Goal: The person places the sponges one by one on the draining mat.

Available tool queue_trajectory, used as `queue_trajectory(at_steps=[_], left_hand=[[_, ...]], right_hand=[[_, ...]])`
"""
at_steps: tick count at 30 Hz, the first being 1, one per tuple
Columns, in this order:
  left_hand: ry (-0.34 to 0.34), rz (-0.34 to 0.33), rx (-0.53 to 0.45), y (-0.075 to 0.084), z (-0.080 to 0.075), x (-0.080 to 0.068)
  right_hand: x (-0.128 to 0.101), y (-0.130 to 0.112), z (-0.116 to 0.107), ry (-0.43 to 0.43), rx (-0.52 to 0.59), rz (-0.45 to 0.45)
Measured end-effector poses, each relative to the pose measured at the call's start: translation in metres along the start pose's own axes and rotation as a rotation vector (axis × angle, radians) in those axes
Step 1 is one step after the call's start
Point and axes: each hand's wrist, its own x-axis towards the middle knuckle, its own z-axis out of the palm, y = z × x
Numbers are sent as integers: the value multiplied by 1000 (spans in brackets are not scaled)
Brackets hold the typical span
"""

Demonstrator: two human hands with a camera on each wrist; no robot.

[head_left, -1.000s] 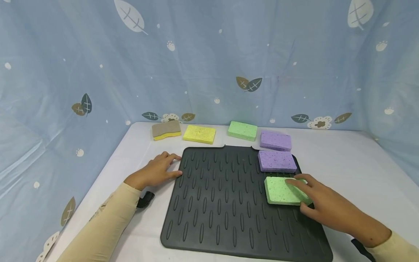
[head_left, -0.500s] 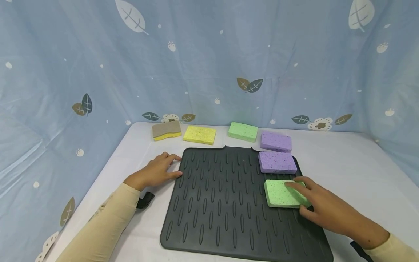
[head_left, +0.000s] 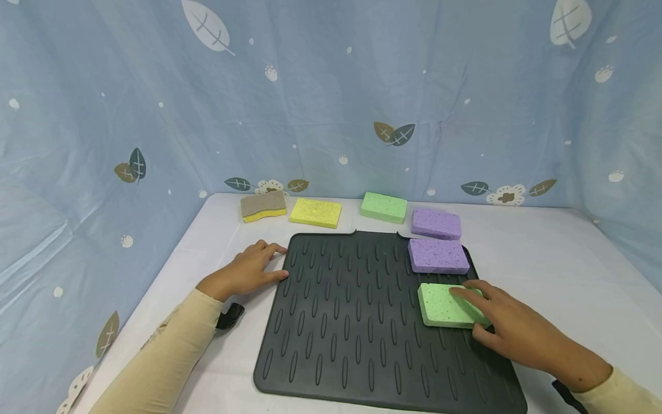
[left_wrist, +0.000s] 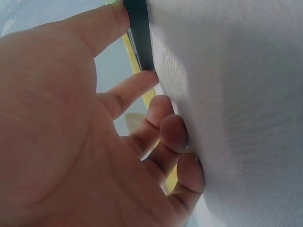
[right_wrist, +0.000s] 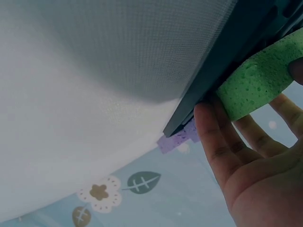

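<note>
A light green sponge [head_left: 445,307] lies on the right part of a dark ribbed mat [head_left: 331,345]. My right hand [head_left: 512,328] grips its right end, thumb on the near side and fingers over the top and far side. In the right wrist view the sponge [right_wrist: 260,75] shows beside the mat's edge, with fingertips right at that edge. Just beyond it, a speckled purple sponge [head_left: 438,256] rests on the mat's far right corner. My left hand [head_left: 245,270] rests at the mat's left edge, thumb and index tip touching it, other fingers loosely bent on the white cloth [left_wrist: 236,118].
Behind the mat stand a grey and yellow sponge [head_left: 264,206], a yellow sponge [head_left: 315,213], another green sponge [head_left: 384,207] and another purple sponge [head_left: 436,223]. A blue patterned curtain [head_left: 331,98] borders the table at the back and sides.
My right hand and the green sponge have shifted slightly nearer to me, widening the gap to the purple sponge. The left hand has stayed in place.
</note>
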Motion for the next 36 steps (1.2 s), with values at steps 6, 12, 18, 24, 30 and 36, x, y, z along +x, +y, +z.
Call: queue_trajectory(at_steps=[6,12,18,24,30,36], left_hand=[[-4,-3,2,0,0,0],[-8,-7,0,0,-1,0],[-3,-5,1,1,0,0],[-10,-17,3,0,1,0],[-6,-14,8,0,1,1],[-5,-11,2,-1,2,1]], right_hand=[[0,0,1,5,3,0],[0,-1,4,3,-6,15],[0,-2,3,10,-9,12],[-1,-3,3,-3,-11,25],[-2,-4,4,2,-8,33],[-2,-3,3,-4,-6,26]])
